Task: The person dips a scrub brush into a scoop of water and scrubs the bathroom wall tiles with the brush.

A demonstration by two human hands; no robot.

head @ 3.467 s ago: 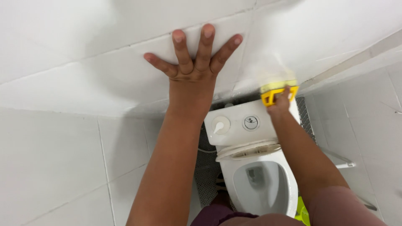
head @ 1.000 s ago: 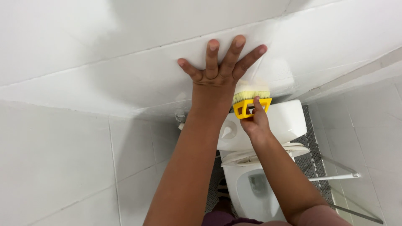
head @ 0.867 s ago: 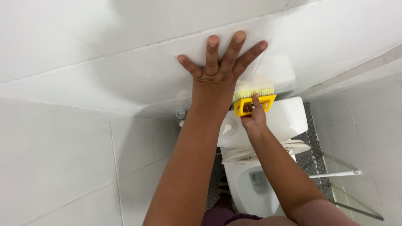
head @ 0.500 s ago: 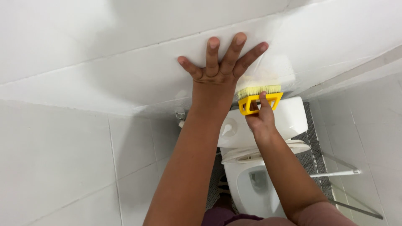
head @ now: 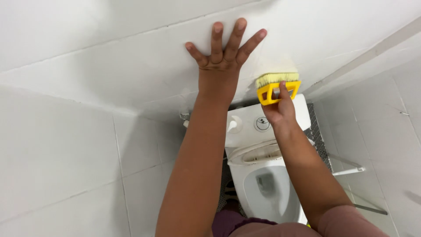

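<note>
Scrub brush (head: 278, 87), yellow with a looped handle and pale bristles, is what I follow, but I start with the biggest surface: the white tiled wall (head: 109, 66) that fills most of my view, leaning away from me above the fixture. Below it stands the white toilet (head: 263, 188), seat up and bowl open, its cistern (head: 245, 127) pushed close against the wall with a round flush button (head: 262, 123) on the lid. My left arm runs straight up, and my left hand (head: 221, 61) lies flat on the tile, fingers spread wide and gripping nothing; I judge it is there to brace my weight as I lean over the bowl. My right hand (head: 280, 109) is closed round the brush handle, one finger pushed up through the loop, which I take to be a grip for pressing hard. The brush sits just right of my left hand, above the cistern, bristles turned up against the wall and touching it.
</note>
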